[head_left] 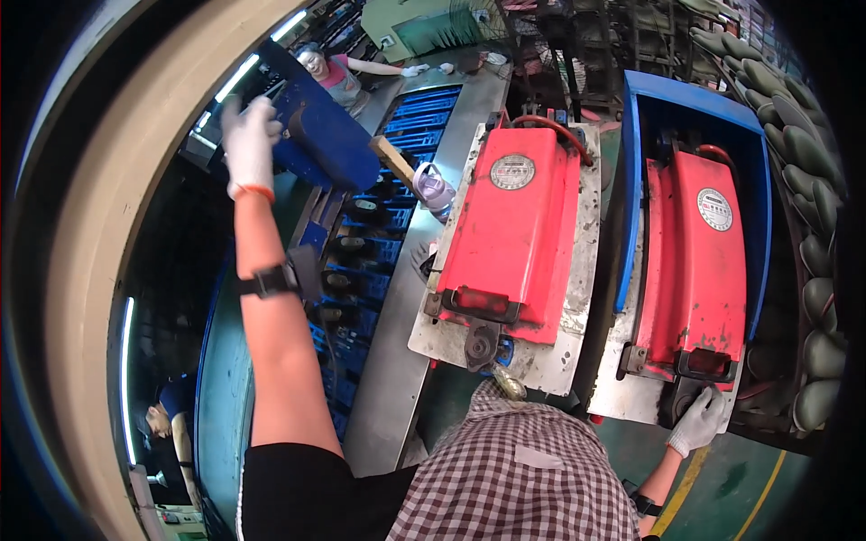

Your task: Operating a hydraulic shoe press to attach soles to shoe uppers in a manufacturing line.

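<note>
My left hand (251, 144), in a white glove with an orange cuff, is raised at the upper left beside a dark blue metal housing (329, 144). Its fingers are apart and nothing shows in them. Low on the right, my right hand (699, 422), also gloved, is closed at the front edge of a red-covered machine (708, 261) framed by a blue hood. A black round fitting (683, 402) sits beside its fingers; what they grip is hidden. A second red-covered machine (514, 234) stands directly ahead, with a black front handle (478, 304) and a metal lever (509, 383).
Left of the machines runs a conveyor with blue slats (361, 288) and dark shoe-like forms. A clear bottle (433, 189) stands on its metal edge. Racks of soles (807, 180) line the right. One co-worker (338, 77) is at the far end, another (171, 415) at lower left.
</note>
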Available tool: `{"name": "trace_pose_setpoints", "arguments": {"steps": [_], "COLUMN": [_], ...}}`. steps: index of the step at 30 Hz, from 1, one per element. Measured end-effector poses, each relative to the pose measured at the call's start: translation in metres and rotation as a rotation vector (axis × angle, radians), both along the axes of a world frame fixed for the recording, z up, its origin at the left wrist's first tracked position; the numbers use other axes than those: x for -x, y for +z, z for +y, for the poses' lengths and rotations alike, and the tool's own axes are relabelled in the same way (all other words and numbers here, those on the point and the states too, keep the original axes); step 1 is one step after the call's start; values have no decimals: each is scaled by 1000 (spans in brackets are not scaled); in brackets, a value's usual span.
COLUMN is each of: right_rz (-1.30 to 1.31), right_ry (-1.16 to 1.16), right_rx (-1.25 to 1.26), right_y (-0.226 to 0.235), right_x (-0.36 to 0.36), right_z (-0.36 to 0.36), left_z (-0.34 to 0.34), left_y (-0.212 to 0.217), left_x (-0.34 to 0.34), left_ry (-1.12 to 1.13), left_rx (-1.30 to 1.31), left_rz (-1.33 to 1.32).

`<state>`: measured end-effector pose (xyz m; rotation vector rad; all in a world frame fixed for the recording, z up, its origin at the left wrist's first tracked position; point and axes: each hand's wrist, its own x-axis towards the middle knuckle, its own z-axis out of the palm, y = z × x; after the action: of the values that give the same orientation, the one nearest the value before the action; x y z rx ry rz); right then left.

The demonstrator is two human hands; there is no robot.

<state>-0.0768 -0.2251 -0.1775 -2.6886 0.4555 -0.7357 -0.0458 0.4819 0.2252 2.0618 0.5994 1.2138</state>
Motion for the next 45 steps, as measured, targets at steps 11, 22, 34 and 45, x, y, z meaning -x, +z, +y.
{"name": "trace_pose_setpoints", "arguments": {"steps": [11, 22, 34, 45], "right_rz": [-64, 2, -39, 44], "right_ry": [26, -10, 32, -3], "right_rx": [28, 25, -37, -50], "right_y": [-8, -4, -1, -6], "right_x": [0, 1, 1, 1], "right_z": [-4, -2, 0, -6], "left_z": [-199, -203, -202, -204], "left_y": [-261, -292, -300, -297], "left_x": [75, 38, 40, 39], "left_ry": [-653, -729, -704, -696], "left_rx": [-467, -441, -442, -494], "left_rz": [996, 1322, 1304, 1306]}}
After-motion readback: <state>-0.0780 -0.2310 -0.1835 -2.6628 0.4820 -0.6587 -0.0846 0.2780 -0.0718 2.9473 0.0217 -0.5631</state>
